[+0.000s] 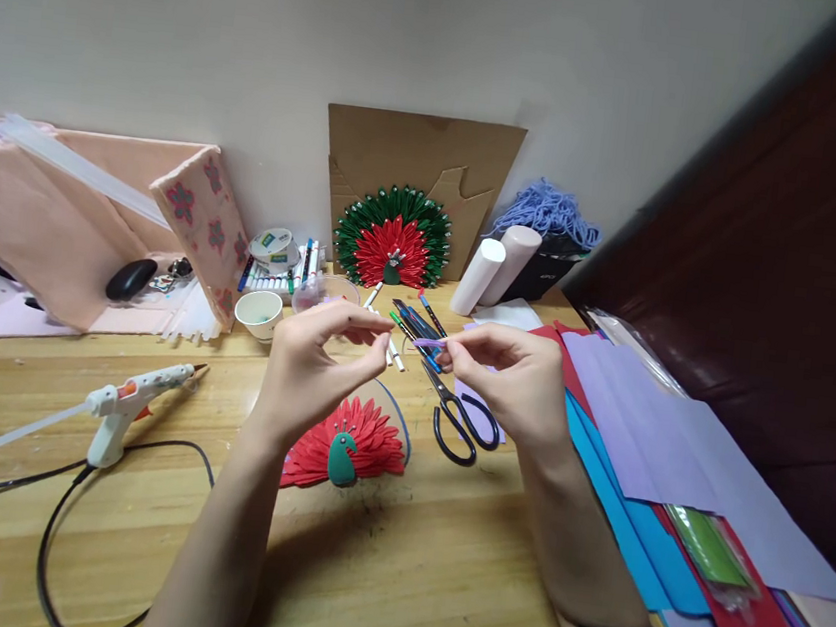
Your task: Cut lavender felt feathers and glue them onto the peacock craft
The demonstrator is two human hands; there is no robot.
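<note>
My left hand (318, 358) and my right hand (513, 375) are raised above the wooden table (395, 573), fingertips close together. My right hand pinches a small purple paper strip (430, 343); my left thumb and forefinger are curled in a pinch just left of it, and I cannot make out anything in them. Under my hands lies a red paper peacock (342, 446) with a green body. Black-handled scissors (458, 419) lie on the table beneath my right hand.
A white hot glue gun (128, 406) with a black cord stands at the left. A finished green and red peacock (395, 235) leans on cardboard at the wall. Markers (413, 323), a small cup (259, 314), two white rolls (495, 262), blue yarn and coloured sheets (644, 450) lie around.
</note>
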